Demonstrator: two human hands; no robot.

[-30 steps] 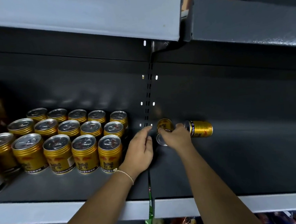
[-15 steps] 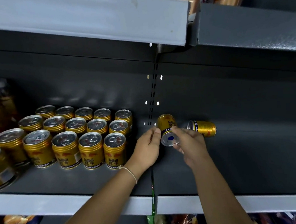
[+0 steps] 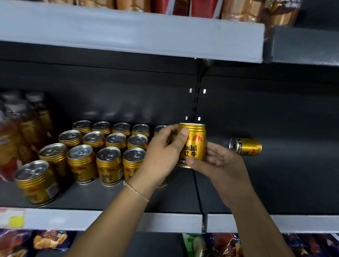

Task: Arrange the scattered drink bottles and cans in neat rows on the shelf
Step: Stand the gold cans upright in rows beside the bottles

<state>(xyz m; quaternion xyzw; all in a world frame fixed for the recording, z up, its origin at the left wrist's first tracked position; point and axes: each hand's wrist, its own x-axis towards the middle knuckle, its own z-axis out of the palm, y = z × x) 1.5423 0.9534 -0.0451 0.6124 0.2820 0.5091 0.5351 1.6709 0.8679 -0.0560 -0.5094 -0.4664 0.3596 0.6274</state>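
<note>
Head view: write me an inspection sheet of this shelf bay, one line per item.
Surface: dark shelf, bare on its right half.
Job's things: held can upright, off the shelf; standing cans in rows at left; fallen can on its side at right.
Clutter: bottles at far left, blurred.
Grippers: left hand holds the can's upper side; right hand holds its lower part.
Cables: nothing seen.
Surroundings: packets on the shelf above; snack bags below.
</note>
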